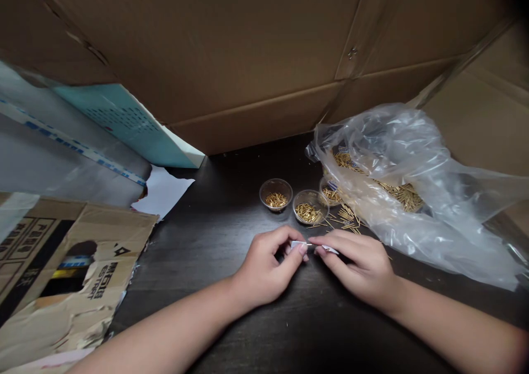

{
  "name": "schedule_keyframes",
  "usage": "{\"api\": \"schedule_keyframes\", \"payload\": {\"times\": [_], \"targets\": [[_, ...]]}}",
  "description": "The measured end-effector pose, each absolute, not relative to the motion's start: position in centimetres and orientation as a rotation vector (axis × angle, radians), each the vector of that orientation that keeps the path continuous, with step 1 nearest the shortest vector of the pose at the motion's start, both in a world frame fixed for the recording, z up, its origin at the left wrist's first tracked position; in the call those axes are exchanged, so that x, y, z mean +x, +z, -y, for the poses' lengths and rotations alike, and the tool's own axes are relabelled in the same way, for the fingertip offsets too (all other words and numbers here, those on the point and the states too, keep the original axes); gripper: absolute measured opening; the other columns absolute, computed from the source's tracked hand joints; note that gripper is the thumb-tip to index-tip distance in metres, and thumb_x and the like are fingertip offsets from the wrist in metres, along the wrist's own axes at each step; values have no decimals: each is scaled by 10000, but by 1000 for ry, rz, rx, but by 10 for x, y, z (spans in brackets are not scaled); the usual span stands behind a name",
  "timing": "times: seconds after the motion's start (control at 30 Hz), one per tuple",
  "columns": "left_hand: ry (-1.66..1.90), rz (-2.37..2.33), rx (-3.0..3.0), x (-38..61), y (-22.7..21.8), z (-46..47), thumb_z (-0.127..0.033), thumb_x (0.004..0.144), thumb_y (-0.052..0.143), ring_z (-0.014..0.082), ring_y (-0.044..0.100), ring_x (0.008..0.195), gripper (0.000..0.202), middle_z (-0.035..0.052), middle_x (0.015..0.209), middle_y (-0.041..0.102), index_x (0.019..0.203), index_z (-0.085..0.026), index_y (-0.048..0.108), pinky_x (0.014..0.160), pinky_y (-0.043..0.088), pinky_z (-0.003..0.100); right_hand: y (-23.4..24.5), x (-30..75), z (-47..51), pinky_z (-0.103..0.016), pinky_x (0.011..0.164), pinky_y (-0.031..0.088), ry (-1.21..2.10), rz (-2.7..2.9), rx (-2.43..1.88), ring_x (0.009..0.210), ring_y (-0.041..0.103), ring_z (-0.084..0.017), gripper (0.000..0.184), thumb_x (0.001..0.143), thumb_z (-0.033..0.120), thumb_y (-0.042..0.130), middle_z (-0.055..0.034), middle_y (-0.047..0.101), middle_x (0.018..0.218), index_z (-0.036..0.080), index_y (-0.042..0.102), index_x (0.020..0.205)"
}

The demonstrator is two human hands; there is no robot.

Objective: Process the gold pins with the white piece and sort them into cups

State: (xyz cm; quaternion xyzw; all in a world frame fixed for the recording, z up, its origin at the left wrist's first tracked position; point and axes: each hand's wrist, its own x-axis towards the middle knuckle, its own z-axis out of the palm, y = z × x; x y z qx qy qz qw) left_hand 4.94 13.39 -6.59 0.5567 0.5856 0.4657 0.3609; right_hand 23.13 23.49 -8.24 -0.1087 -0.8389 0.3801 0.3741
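My left hand (pixel 270 264) is closed in a pinch low over the dark table, and a thin gold-coloured pin (pixel 308 245) sticks out from its fingertips to the right. A small whitish piece (pixel 298 244) shows at those fingers; whether it is a wrap or a held part I cannot tell. Facing it, my right hand (pixel 357 261) is pinched too, its fingertips close to the pin's end. Another whitish bit (pixel 329 248) lies between its thumb and finger, too small to name. Just beyond the hands, long loose gold pins (pixel 347 217) are scattered on the table.
Three clear round cups, left (pixel 276 182), middle (pixel 296 211) and right (pixel 323 184), hold small gold pieces. A crumpled plastic bag (pixel 417 137) with more pins spreads at right. Cardboard walls (pixel 231 49) enclose the back; a torn box (pixel 124 225) and white paper (pixel 167 191) stand left on the dark table (pixel 198 214).
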Motion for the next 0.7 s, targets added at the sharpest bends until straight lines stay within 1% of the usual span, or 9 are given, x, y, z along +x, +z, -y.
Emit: {"api": "schedule_keyframes", "payload": {"times": [0.1,0.23,0.43,0.7], "targets": [[1170,-1502,1485,50,-67,-134,-208,964,593,98,611,624,119,12,739,710,903,-146,675,639,459,209,-84,233,-234,-271,676,556,880,2216,-248,746,694,-157,250,919,34,626,-66,733,882,158,697,1125],[1169,-1503,1468,51,-67,-133,-217,970,592,101,616,631,120,11,758,720,914,-153,677,656,465,215,-86,233,-234,-277,630,523,810,2256,-285,686,654,-155,180,920,44,615,-53,709,827,155,690,1041],[1186,-1525,1487,53,-67,-131,-205,956,601,112,616,650,99,10,759,726,910,-163,678,649,462,219,-85,229,-234,-270,655,516,935,2204,-327,714,636,-149,141,945,57,588,-54,678,824,157,674,994],[1165,-1569,1565,52,-69,-131,-202,945,605,122,618,650,95,18,755,712,910,-157,681,644,462,229,-86,230,-237,-279,651,489,1122,2315,-283,720,598,-152,154,1009,136,500,-41,632,812,183,631,942]]}}
